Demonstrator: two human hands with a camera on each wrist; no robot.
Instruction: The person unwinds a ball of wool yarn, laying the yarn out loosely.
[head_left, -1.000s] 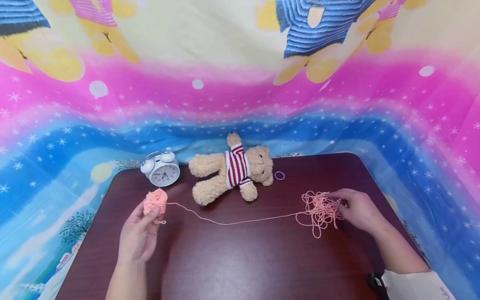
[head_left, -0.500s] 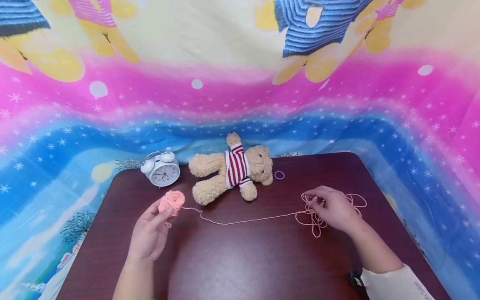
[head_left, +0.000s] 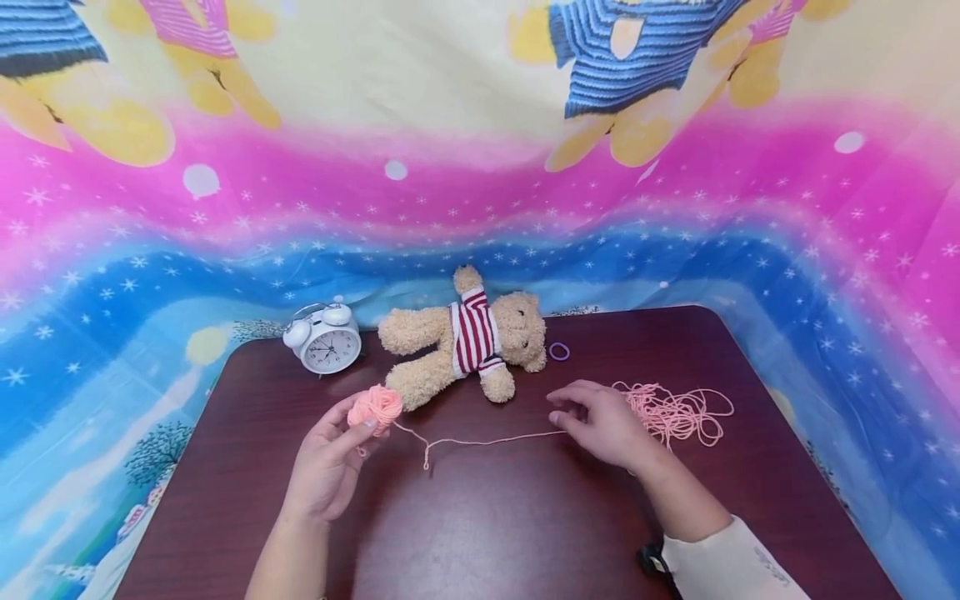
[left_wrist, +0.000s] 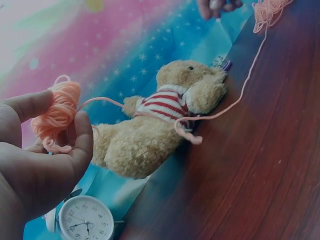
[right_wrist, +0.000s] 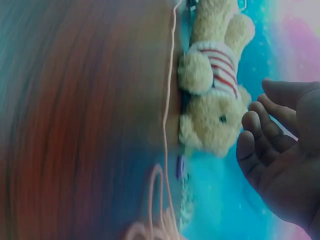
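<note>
My left hand (head_left: 330, 467) pinches a small ball of peach yarn (head_left: 377, 407) between thumb and fingers, close to the teddy bear's foot. In the left wrist view a short loop hangs under the wound yarn ball (left_wrist: 62, 107). One strand (head_left: 487, 442) runs right from the ball, with a small kinked loop dangling partway, towards a loose tangle of the same yarn (head_left: 686, 412). Over the strand, just left of the tangle, is my right hand (head_left: 607, 425). Its fingers are loosely bent, and the right wrist view shows nothing between the fingers (right_wrist: 265, 131).
A teddy bear (head_left: 474, 337) in a red-striped shirt lies along the back of the dark wooden table (head_left: 480, 533). White alarm clock (head_left: 330, 348) stands to its left. Beside the bear's head lies a purple ring (head_left: 559, 352). A printed cloth (head_left: 480, 200) hangs behind.
My left hand has moved right with the yarn ball. My right hand has come left off the tangle, which now shows uncovered. The strand between has gone slacker, with a kink hanging.
</note>
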